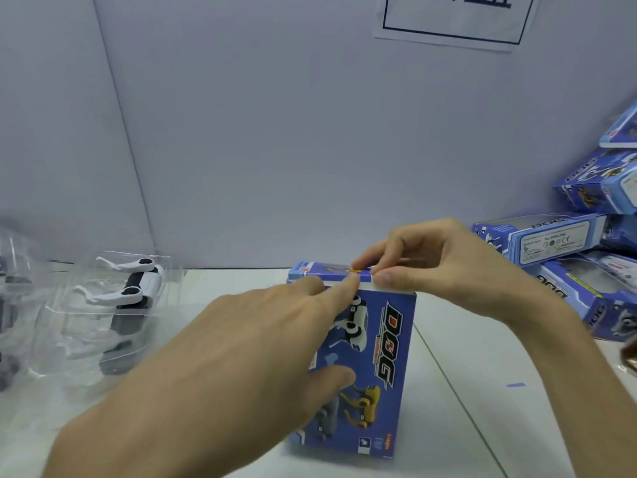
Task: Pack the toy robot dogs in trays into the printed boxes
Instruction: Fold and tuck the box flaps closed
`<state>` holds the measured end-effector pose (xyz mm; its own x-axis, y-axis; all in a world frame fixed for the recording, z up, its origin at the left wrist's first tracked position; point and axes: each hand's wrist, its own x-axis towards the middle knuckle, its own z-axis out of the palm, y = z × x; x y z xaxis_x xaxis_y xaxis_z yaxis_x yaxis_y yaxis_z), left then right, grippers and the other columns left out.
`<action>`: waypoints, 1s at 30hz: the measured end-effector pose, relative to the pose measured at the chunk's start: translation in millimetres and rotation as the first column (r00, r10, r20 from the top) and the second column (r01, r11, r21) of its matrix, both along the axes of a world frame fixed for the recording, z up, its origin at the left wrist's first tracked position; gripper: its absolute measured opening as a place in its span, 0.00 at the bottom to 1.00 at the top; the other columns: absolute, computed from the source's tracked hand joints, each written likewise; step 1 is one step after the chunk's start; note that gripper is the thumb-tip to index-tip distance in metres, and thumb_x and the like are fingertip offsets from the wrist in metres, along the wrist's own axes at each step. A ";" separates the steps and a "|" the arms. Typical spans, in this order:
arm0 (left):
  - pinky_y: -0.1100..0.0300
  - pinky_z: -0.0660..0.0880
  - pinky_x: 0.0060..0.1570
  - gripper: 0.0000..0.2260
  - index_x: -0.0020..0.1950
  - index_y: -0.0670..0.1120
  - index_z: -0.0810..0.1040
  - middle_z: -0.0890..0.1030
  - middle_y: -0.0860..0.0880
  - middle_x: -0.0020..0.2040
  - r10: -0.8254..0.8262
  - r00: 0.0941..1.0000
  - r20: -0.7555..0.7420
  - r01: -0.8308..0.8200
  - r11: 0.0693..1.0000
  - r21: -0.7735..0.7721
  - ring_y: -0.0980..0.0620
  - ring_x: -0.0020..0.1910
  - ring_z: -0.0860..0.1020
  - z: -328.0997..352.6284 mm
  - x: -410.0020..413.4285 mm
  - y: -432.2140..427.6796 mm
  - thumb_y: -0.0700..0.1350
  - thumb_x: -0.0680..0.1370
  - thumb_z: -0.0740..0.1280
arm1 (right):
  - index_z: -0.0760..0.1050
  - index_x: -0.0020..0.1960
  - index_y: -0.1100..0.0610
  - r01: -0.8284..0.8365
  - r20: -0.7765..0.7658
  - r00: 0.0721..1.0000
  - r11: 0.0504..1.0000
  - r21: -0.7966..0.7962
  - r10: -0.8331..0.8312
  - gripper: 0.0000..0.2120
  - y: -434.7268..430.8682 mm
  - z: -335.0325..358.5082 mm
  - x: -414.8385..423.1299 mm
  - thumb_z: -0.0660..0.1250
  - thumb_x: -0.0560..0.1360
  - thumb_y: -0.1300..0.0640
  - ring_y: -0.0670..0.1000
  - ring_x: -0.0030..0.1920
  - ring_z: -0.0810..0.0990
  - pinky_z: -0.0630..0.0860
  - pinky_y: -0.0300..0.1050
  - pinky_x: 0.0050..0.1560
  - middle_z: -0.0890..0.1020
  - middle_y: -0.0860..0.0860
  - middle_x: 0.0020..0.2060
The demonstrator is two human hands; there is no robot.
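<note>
A blue printed box with "DOG" lettering and pictures of white, yellow and grey robot dogs stands upright on the white table, and both hands meet at its upper end. The right hand comes in from the right of the box with curled fingers, thumb and forefinger pinching the top flap at its right end. The left hand reaches across from the left with its fingers out straight: the forefinger tip touches the flap's front edge just beside the right hand's thumb, and the thumb lies flat on the box's printed face. This hand and its forearm cover the left part of that face and the table in front of it, so the box's left side cannot be seen. Whether a tray is inside the box cannot be told. To the left of the box, well apart from it, lies a clear plastic tray holding a white-and-black toy robot dog. Farther left, at the frame's edge, lie more clear trays with dark parts showing through — too blurred to make out. To the right of the box a heap of printed boxes of the same kind is piled against the pale wall panel, some flat and some tilted. A small blue mark sits on the table between the box and that heap. High above the box a white paper sign with a dark frame hangs on the wall.
</note>
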<state>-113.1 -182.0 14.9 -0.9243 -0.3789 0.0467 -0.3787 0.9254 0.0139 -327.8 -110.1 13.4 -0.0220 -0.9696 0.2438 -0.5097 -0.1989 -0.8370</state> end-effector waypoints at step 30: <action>0.57 0.72 0.49 0.14 0.59 0.56 0.83 0.72 0.56 0.54 0.101 0.658 -0.746 -0.066 0.995 0.076 0.56 0.55 0.71 -51.3 -15.1 -54.2 0.45 0.74 0.74 | 0.82 0.47 0.59 0.074 0.073 0.995 0.997 -0.038 -0.071 0.13 -8.0 -16.5 -27.6 0.74 0.67 0.52 0.49 0.56 0.84 0.82 0.40 0.41 0.87 0.49 0.50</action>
<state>-128.2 -236.2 -36.4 -0.5483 -0.4699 0.6918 -0.2999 0.8827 0.3619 -355.4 -118.0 -3.1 -0.1104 -0.9542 0.2782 -0.4628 -0.1984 -0.8640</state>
